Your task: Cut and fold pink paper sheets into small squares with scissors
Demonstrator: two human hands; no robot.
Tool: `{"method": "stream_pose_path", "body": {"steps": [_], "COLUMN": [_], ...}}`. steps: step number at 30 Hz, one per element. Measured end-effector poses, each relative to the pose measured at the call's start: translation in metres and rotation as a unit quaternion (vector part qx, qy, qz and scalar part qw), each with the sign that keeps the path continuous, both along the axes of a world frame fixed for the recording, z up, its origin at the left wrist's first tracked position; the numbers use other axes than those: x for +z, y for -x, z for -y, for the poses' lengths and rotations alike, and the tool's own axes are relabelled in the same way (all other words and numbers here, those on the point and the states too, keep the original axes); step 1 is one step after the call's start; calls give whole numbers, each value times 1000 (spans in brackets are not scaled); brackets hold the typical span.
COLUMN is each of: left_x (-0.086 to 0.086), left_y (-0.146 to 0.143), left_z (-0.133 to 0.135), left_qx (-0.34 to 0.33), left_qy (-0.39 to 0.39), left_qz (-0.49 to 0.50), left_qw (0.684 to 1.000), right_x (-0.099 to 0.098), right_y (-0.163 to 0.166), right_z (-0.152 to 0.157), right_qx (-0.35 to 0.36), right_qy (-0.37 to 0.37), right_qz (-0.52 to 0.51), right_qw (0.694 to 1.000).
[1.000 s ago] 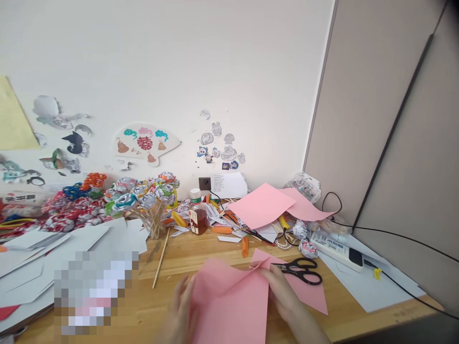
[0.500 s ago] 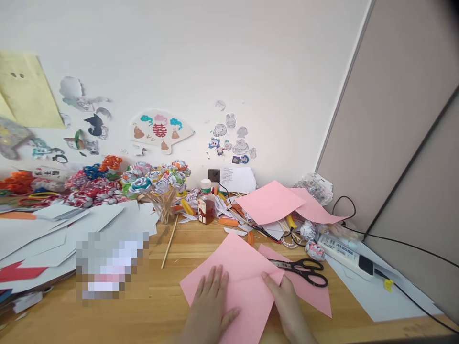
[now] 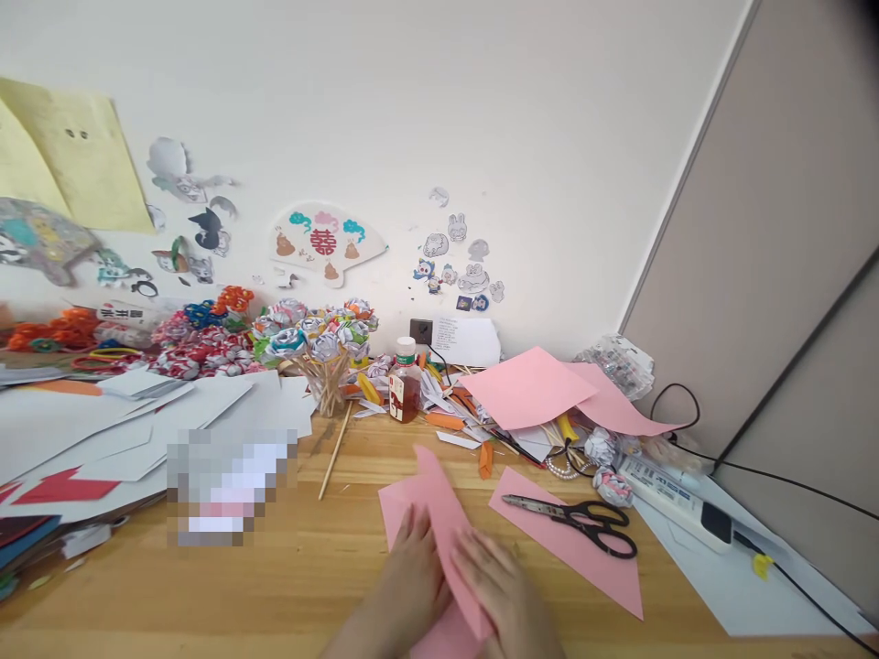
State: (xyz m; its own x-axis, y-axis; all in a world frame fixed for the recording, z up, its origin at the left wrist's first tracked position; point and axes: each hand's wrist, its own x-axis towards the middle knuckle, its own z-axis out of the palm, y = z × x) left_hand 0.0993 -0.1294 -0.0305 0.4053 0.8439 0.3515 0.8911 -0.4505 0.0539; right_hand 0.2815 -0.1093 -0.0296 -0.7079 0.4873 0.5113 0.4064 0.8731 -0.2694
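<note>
- The pink paper (image 3: 438, 502) is plain and smooth, with a flap folded over it; one pointed corner juts away from the person.
- It lies on the tabletop (image 3: 275, 595), beneath both hands.
- Left hand (image 3: 416, 577): grip unclosed, fingers together, laid flat on the sheet.
- Right hand (image 3: 495, 578): fingers extended over the flap, grip likewise unclosed, thumb hidden.

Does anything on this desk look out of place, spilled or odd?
Yes. Loose paper scraps are strewn beside the bottle, looking untidy. A pixelated patch at the picture's left is also odd: it hides what lies beneath. The pink sheet under the left hand and right hand shows no clear tear.
</note>
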Motion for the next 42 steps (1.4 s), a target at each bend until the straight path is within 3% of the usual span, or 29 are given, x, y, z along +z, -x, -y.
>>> {"method": "stream_pose_path", "body": {"steps": [2,5,7,9,12,16,19,21,28,42], "left_x": [-3,-2,-1,-2,-10,-26,-31,-31,-30,-28], "left_y": [3,13,24,34,41,37,36,38,43,41], "left_z": [0,4,9,14,20,21,19,18,21,23], "left_qx": [-14,-1,60,164,256,241,226,218,192,191], "left_qy": [-4,10,30,41,7,-64,-82,-87,-130,-208], "left_qz": [10,4,-6,3,26,-3,-22,-27,-66,-105], "left_qw": [1000,1000,998,986,966,968,970,972,971,954], "right_x": [-7,-15,-17,-15,-3,28,49,56,45,37], "right_y": [3,6,8,11,17,23,29,36,64,65], "right_z": [-2,-5,-5,-4,1,5,-2,-13,-44,-42], "right_qx": [34,21,18,18,28,95,28,-9,32,60], "right_qy": [-66,-102,-107,-103,-81,14,106,129,102,109], "right_qz": [47,66,81,102,134,114,76,91,164,148], "right_qw": [996,992,991,989,987,989,991,987,981,981]}}
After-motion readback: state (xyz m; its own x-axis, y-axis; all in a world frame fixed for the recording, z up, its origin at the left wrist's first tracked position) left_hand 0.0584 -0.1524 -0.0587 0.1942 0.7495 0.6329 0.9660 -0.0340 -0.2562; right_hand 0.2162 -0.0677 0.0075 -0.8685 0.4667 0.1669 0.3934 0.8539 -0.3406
